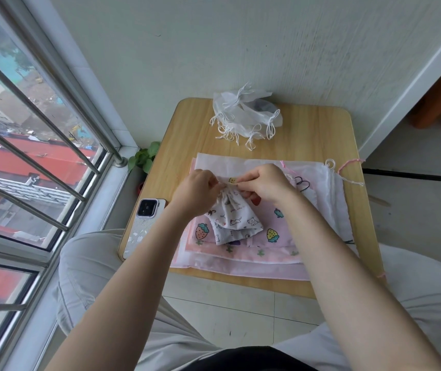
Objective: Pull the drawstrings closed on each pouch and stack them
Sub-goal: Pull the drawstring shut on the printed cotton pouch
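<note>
Both hands at cat-print pouch neck.
Left hand (196,190) and right hand (263,184), fingers curled, pinch the gathered top of the cat-print pouch (236,219) mid-worktop (187,135).

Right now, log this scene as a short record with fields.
left hand: pinches the cat pouch at its gathered neck
right hand: pinches the same neck from the other side
cat pouch: neck gathered, lies on the flat pouches
white pouches: heaped at the table's far edge
phone: face down, table's left edge
table: wooden
</note>
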`<state>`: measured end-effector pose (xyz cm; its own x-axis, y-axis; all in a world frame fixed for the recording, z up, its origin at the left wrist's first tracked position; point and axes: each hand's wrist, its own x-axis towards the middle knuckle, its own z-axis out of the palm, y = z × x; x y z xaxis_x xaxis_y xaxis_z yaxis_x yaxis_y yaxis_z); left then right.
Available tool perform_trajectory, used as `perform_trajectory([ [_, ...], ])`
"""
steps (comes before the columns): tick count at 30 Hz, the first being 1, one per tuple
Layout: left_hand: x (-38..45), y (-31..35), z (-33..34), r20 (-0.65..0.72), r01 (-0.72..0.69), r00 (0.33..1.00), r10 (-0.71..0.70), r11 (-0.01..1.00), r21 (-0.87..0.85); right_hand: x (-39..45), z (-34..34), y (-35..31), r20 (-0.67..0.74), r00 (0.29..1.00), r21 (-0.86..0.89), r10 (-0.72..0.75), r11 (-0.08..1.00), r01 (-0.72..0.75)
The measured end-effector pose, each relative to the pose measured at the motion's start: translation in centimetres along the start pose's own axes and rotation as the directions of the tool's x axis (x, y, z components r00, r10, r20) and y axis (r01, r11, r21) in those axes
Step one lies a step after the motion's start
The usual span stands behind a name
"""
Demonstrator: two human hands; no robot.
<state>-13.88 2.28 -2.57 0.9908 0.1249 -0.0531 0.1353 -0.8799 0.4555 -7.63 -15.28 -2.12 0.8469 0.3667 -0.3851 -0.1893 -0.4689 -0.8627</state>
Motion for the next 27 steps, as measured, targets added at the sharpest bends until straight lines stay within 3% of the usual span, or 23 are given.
perform_trajectory([
  [3,0.0,0.4,-0.9,0.102,0.006,0.995,-0.023,0.986,0.165,0.3,-0.6,0.0,-0.106,0.993,-0.141,-0.044,0.990,0.029],
  [6,0.5,0.8,-1.7,0.110,-0.006,0.994,-0.025,0.964,0.267,0.4,-0.6,-0.3,-0.118,0.989,-0.185,-0.090,0.980,0.068],
  [11,1.9,1.3,-2.5,0.258,-0.150,0.955,0.146,0.989,-0.004,1.2,-1.9,-1.6,-0.030,0.984,-0.157,-0.174,0.973,0.167],
  [14,3.8,2.7,-2.9,0.247,-0.153,0.959,0.136,0.987,0.052,1.5,-3.2,-3.2,-0.034,0.976,-0.118,-0.216,0.970,0.211],
  [16,4.9,3.0,-3.9,0.177,-0.063,0.982,0.069,0.997,-0.042,1.4,-4.7,-3.6,0.087,0.988,-0.133,-0.125,0.982,0.136],
  [19,7.0,3.7,-5.8,0.082,0.044,0.996,-0.022,0.959,-0.282,2.1,-8.0,-3.7,0.289,0.952,-0.389,0.101,0.921,0.020],
  [21,8.4,4.5,-6.9,0.076,0.114,0.993,-0.090,0.892,-0.437,3.4,-10.1,-4.1,0.197,0.971,-0.450,0.138,0.892,-0.036],
  [24,10.1,5.9,-7.9,0.125,0.187,0.982,-0.139,0.761,-0.621,5.1,-12.5,-6.9,-0.033,0.997,-0.348,0.065,0.935,-0.072],
  [27,12.3,6.6,-8.3,0.138,0.252,0.954,-0.267,0.460,-0.851,6.9,-13.2,-10.9,-0.267,0.954,-0.349,-0.134,0.936,0.034],
])
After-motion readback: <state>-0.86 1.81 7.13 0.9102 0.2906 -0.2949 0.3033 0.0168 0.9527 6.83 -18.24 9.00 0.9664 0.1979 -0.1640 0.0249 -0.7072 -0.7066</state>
